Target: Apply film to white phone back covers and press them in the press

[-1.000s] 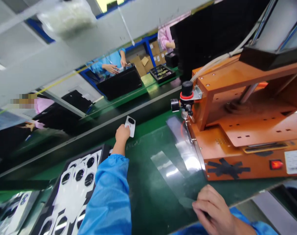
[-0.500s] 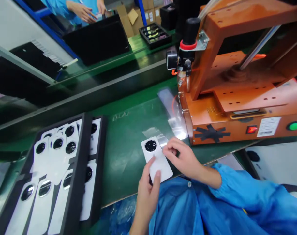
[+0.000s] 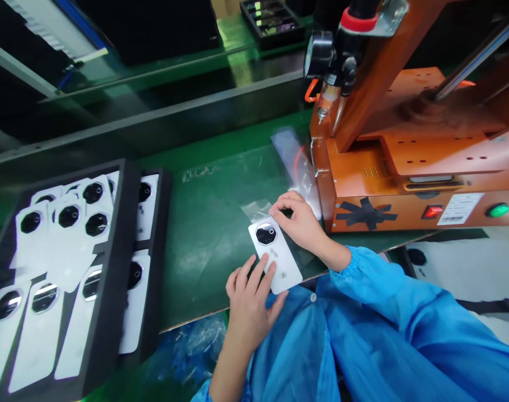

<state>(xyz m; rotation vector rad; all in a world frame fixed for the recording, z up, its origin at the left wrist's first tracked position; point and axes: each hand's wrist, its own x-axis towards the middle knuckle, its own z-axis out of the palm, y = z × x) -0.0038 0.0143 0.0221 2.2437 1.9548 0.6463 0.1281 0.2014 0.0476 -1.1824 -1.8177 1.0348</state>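
A white phone back cover (image 3: 285,259) with a dark octagonal camera window lies tilted at the front edge of the green mat. My left hand (image 3: 252,296) rests spread fingertips on its left side, with the thumb by its lower end. Just beyond the cover's top right corner, the thumb and forefinger of my right hand (image 3: 296,220) are pinched together. Whatever is between those fingertips is too small to make out. A small piece of clear film (image 3: 254,211) lies beside them, above the cover.
At left, a black tray (image 3: 112,268) holds several white covers, some stacked, above another tray (image 3: 153,279). An orange press machine (image 3: 405,206) stands at right. Clear plastic strips (image 3: 294,156) lie beside it. A dark tray (image 3: 271,25) sits on the far ledge.
My left fingers have spread out over the cover. My right hand has moved from the cover's right side up past its top corner. The view has tilted down, and the co-worker's hands are out of it.
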